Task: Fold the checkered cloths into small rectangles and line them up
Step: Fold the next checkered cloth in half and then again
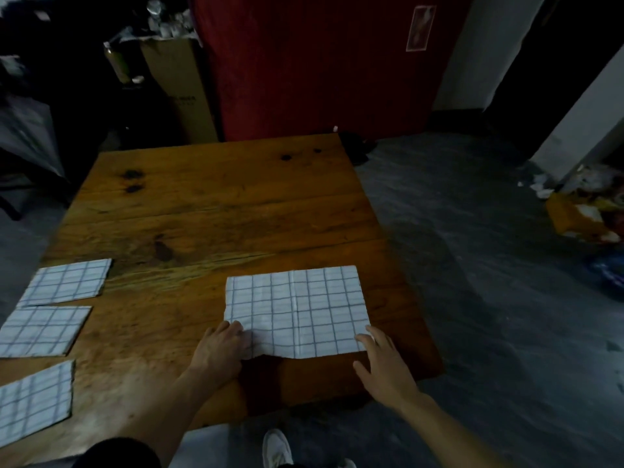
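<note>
A white cloth with a blue check [297,310] lies spread on the wooden table [209,211], near its right front corner, with a crease down its middle. My left hand [224,346] grips the cloth's near left corner, where the fabric bunches and lifts a little. My right hand [383,361] rests with fingers spread, its fingertips on the near right corner. Three folded checkered cloths lie in a column along the table's left edge: the far one [67,282], the middle one [42,331] and the near one [33,403].
The table's right edge drops to a grey floor [472,265]. A cardboard box [179,86] and a red panel [320,62] stand behind the table. Litter lies on the floor at far right [587,204]. My white shoe [277,449] shows below the front edge.
</note>
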`<action>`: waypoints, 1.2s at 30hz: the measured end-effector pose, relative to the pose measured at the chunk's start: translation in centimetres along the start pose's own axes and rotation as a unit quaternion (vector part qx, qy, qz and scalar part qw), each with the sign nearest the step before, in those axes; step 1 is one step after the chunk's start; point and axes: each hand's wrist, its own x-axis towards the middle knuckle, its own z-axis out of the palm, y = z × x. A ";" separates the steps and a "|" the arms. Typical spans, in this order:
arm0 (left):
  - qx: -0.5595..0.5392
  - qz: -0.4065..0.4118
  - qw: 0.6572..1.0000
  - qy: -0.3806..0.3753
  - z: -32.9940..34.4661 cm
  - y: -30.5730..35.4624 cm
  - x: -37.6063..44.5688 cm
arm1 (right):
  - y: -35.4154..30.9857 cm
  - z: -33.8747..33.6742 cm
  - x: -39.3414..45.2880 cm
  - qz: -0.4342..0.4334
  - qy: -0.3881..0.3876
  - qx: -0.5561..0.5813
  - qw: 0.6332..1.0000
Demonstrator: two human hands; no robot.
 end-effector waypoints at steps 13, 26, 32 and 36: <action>-0.158 0.060 0.964 0.204 -8.8 10.4 -4.3 | -4.6 -4.0 0.8 -0.197 0.019 0.023 0.980; -0.257 0.038 0.952 0.160 -10.6 10.0 -5.7 | -4.7 -9.4 1.5 -0.240 0.057 0.143 0.958; -0.288 -0.029 0.938 0.189 -9.4 8.4 -5.5 | -3.6 -12.6 1.3 -0.214 0.083 0.229 0.946; -0.330 -0.036 0.910 0.250 -10.4 9.0 -6.2 | -2.9 -13.8 1.0 -0.222 0.097 0.207 0.948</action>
